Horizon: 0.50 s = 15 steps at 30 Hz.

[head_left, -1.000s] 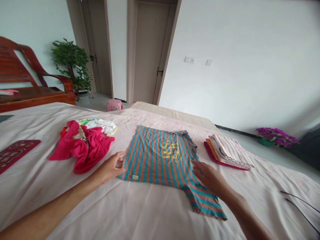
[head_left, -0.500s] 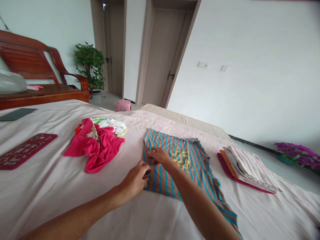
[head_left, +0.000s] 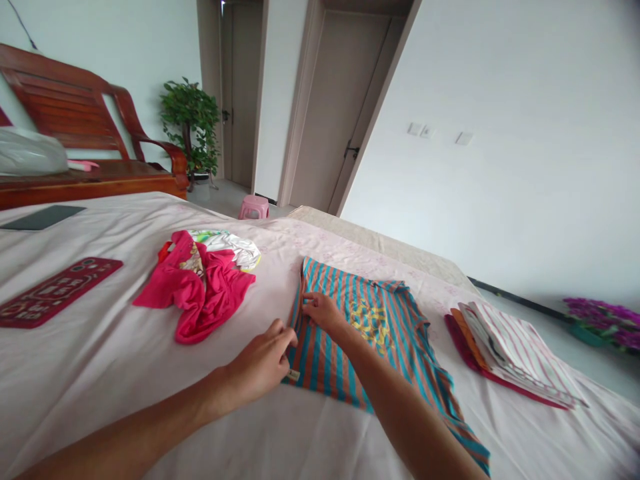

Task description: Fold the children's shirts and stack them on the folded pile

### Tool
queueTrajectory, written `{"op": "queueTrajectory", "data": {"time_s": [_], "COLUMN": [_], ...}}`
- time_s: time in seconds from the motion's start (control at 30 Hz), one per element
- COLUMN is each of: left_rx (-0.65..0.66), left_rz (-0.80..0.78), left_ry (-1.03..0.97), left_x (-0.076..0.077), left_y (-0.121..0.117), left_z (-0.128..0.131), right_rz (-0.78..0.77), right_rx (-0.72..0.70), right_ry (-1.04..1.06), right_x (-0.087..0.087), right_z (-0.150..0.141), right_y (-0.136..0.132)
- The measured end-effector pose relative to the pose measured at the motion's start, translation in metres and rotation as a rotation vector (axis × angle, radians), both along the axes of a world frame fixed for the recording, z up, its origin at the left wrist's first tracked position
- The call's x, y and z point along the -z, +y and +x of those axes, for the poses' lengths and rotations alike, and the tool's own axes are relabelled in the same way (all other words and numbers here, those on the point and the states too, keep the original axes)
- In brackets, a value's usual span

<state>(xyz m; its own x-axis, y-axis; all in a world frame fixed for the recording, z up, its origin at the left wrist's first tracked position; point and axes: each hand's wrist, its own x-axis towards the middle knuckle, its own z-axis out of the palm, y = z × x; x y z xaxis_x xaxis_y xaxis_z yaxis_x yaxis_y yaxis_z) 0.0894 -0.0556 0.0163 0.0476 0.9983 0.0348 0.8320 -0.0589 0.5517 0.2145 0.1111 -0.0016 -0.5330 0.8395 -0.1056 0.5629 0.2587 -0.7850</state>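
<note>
- Blue-and-brown striped cotton shirt with a yellow print (head_left: 345,333): laid out on the pale pink bedsheet (head_left: 320,440), between the crumpled pink cloth garment and the folded pile.
- Left hand (head_left: 267,353): at the shirt's near left edge, fingers curled; whether they grip fabric cannot be told.
- Right hand (head_left: 325,313): reaching across the shirt to its left edge, fingers bent and touching the fabric; a firm pinch cannot be confirmed.
- Crumpled pink cloth garment (head_left: 220,287): left of the shirt, against a white garment (head_left: 237,248).
- Folded pile of clothes, red-and-white striped on top (head_left: 525,347): right of the shirt.
</note>
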Motion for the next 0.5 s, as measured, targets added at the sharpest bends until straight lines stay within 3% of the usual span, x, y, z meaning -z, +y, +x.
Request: {"op": "queueTrajectory", "data": {"time_s": [0.07,0.17,0.3,0.4,0.5], "left_rx": [0.007,0.022,-0.03,-0.047,-0.019], "left_rz": [-0.042,-0.144,-0.134,0.054,0.247], "left_ry": [0.125,0.35,0.5,0.408,0.308], "left_x": [-0.01,-0.028,-0.043,-0.035,-0.013], "left_y": [-0.005,-0.011,0.009,0.048,0.091], "left_z": [-0.017,-0.04,-0.039,-0.011,0.022], "right_rz": [0.077,0.313,0.565,0.7,0.693], "right_rx": [0.03,0.09,0.164,0.127,0.088], "right_ry": [-0.015,-0.068,-0.178,-0.317,-0.437], "right_x": [0.001,-0.001,0.0,0.009,0.019], "right_z": [0.013,0.045,0.087,0.1,0.106], "right_y": [0.003,0.009,0.006,-0.005,-0.013]}}
